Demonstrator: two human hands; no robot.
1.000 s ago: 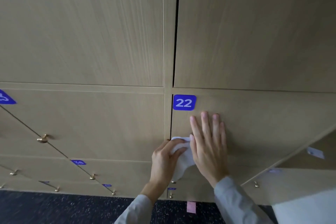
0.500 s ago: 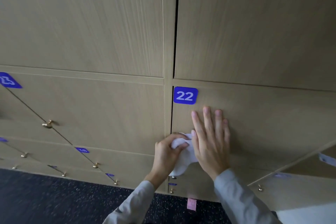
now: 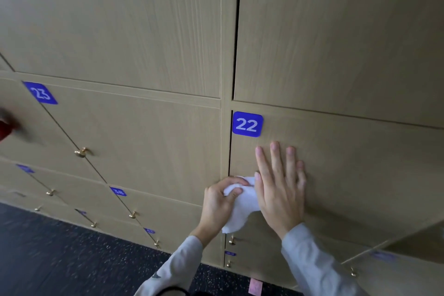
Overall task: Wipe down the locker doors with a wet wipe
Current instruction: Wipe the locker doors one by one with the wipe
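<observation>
I face a wall of light wooden locker doors. Door 22 (image 3: 360, 175) carries a blue number plate (image 3: 247, 124) at its upper left corner. My right hand (image 3: 281, 187) lies flat on this door below the plate, fingers straight and spread. My left hand (image 3: 217, 206) grips a crumpled white wet wipe (image 3: 240, 206) at the door's left edge, just left of my right hand. Part of the wipe hangs below my fingers.
Door 23 (image 3: 144, 146) with its blue plate (image 3: 40, 93) lies to the left, with small brass knobs (image 3: 81, 152) along the rows. Lower doors run down to a dark speckled floor (image 3: 60, 255). A blurred red object (image 3: 4, 127) shows at the far left edge. A pink tag (image 3: 255, 286) lies near the floor.
The view has swung left and down, bringing plate 23 into sight. Both hands stay in nearly the same place on door 22, the left still holding the wipe.
</observation>
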